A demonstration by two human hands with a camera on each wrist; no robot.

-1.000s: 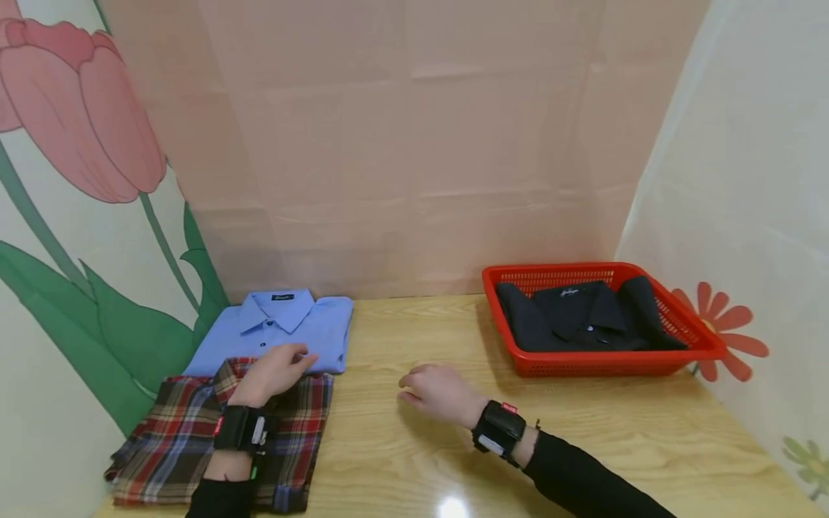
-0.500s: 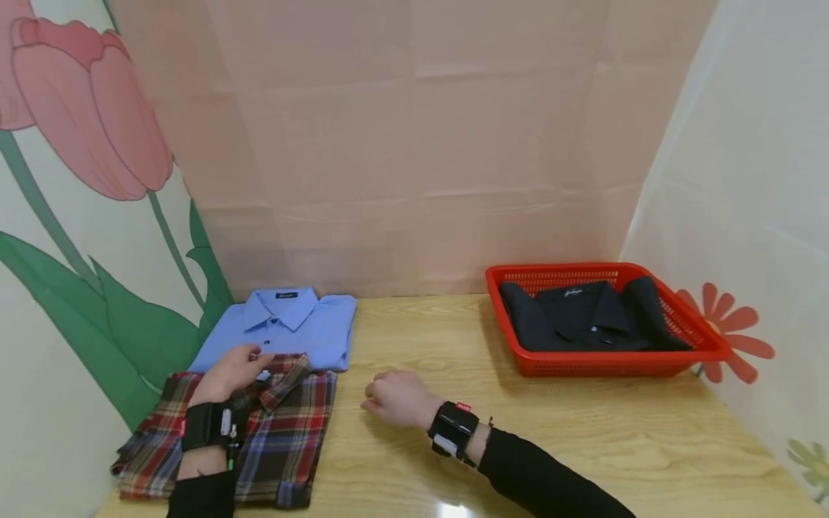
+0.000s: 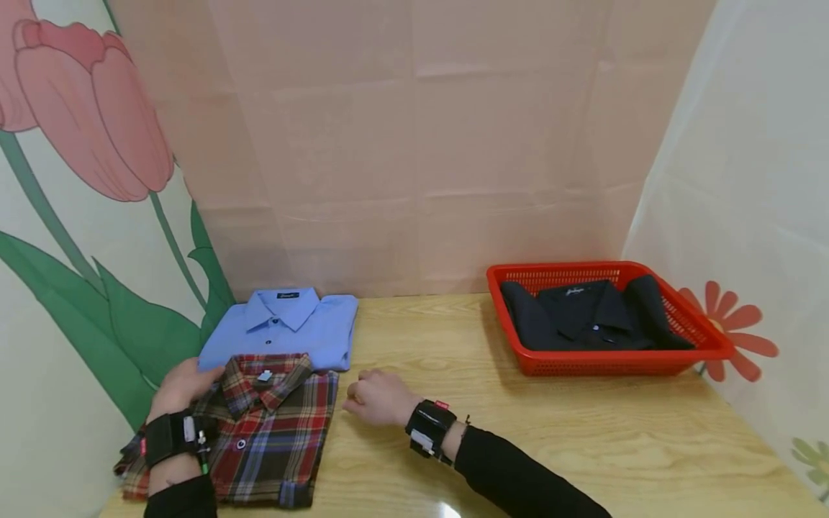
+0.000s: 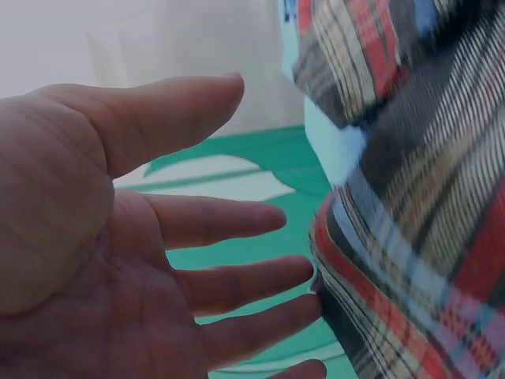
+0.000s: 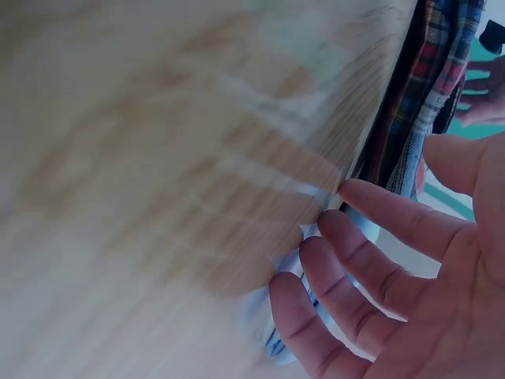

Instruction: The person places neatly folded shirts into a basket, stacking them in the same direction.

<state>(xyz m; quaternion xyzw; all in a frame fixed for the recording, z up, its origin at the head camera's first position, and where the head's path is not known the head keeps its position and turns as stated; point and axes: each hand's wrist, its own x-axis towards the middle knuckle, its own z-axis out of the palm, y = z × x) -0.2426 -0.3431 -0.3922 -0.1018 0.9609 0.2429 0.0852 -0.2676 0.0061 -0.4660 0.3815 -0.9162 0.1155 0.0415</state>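
Observation:
A folded plaid shirt (image 3: pixel 275 450) lies collar-up at the left of the table, its collar overlapping the near edge of a folded blue shirt (image 3: pixel 330 324). My left hand (image 3: pixel 181 388) is at the plaid shirt's left side. In the left wrist view its fingers (image 4: pixel 237 288) are spread and straight, tips close to the plaid cloth; whether they touch is unclear. To the right of the shirt, my right hand (image 3: pixel 381 398) hovers low by the table with nothing in it. The right wrist view shows its fingers (image 5: pixel 371 272) loosely bent, near the shirt's edge.
A red basket (image 3: pixel 624 363) holding a folded black shirt (image 3: pixel 550 320) stands at the back right. Bare wooden table (image 3: pixel 557 439) lies between the basket and the shirts. Printed cloth walls close in the left, back and right.
My left hand has moved left, off the plaid shirt's collar to its left side, uncovering the collar. My right hand has come left, closer to the shirt's right edge.

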